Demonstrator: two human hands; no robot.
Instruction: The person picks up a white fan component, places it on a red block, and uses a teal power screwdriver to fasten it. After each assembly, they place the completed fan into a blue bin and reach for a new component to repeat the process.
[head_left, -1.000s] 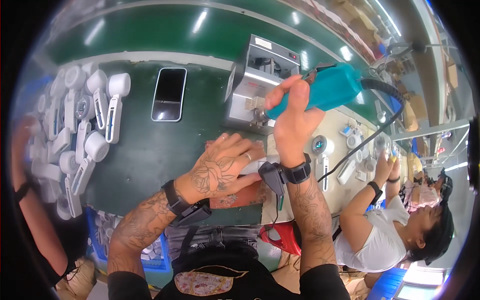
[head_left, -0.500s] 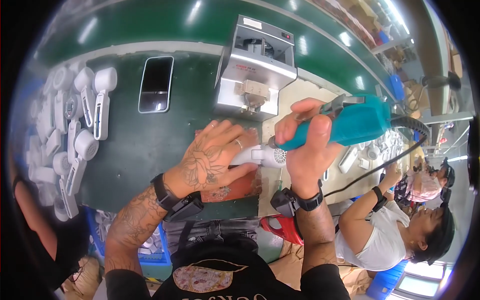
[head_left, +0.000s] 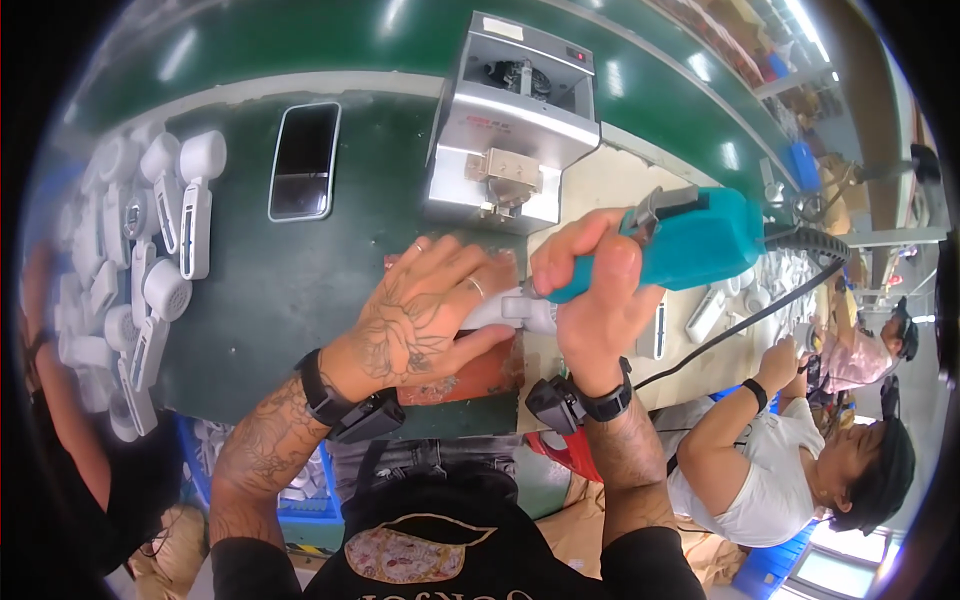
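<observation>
A white handheld fan (head_left: pixel 513 308) lies on a reddish-brown mat (head_left: pixel 462 384), its head pointing right. The left hand (head_left: pixel 415 318) is closed over its handle, pressing it down, presumably so it cannot twist. The right hand (head_left: pixel 605 305) grips a teal power screwdriver (head_left: pixel 700 240), its tip slanted to the fan's hinge; whether they touch is unclear. A metal machine (head_left: pixel 513 130) stands just beyond, seemingly for easy reach. Leftward on the green desk (head_left: pixel 250 320) lie a phone (head_left: pixel 303 160) and piled similar fans (head_left: pixel 163 290), apparently kept clear of the working area.
</observation>
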